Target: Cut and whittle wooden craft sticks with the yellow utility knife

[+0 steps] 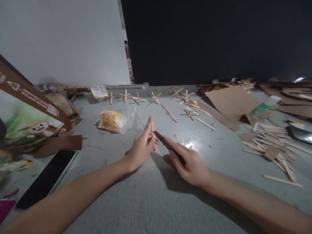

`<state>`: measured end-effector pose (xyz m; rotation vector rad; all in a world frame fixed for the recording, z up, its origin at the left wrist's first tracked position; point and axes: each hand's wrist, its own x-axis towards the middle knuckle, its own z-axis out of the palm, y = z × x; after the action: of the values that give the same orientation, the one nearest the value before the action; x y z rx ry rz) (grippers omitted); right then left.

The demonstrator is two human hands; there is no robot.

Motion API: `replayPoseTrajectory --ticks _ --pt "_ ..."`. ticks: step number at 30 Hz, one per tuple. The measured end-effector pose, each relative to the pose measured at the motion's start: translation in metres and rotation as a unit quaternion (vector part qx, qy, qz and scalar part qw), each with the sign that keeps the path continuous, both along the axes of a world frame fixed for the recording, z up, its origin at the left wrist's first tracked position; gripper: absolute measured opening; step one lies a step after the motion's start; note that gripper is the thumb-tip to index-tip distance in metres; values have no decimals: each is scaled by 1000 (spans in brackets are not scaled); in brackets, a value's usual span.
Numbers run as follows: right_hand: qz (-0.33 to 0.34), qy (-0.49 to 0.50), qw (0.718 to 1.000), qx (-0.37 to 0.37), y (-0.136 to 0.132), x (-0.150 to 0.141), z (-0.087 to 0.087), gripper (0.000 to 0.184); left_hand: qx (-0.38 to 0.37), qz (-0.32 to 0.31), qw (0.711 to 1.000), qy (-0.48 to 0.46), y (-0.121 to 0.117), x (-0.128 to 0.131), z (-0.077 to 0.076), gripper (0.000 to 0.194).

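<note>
My left hand point(143, 145) pinches a small wooden stick point(153, 126) upright on the grey table point(136, 195), index finger stretched up beside it. In my right hand point(188, 162) lies a dark slim tool point(168, 146), perhaps a knife or pen, with its tip pointing at the base of that stick. Both hands meet at the middle of the table. Behind them, several crossed-stick pieces point(138, 98) stand in a row near the far edge.
A yellow snack bag point(112, 121) lies left of centre, and a pink stick point(169, 113) further back. Loose wooden sticks point(270, 144), cardboard sheets point(229, 104), a glue tube point(264, 105) and a phone point(299, 135) sit right. A printed box point(26, 120) and dark tablet point(46, 178) sit left.
</note>
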<state>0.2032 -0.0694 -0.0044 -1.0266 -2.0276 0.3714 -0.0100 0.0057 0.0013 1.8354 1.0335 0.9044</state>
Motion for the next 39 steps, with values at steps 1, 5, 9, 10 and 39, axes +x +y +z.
replayPoseTrajectory --ticks 1,5,9,10,39 --pt "1 2 1000 1 -1 -1 0 58 3 -1 1000 1 0 0 -1 83" --pt "3 2 1000 15 -4 -4 -1 60 9 -8 1000 2 0 0 -4 80" --pt "-2 -20 1000 10 -7 -6 -1 61 3 -14 1000 1 0 1 -5 81" --pt "-5 -31 1000 1 -7 -6 0 61 -1 -17 1000 -2 1 1 -4 82" --pt "-47 -99 992 57 -5 0 3 62 -112 19 991 -64 6 4 -2 83"
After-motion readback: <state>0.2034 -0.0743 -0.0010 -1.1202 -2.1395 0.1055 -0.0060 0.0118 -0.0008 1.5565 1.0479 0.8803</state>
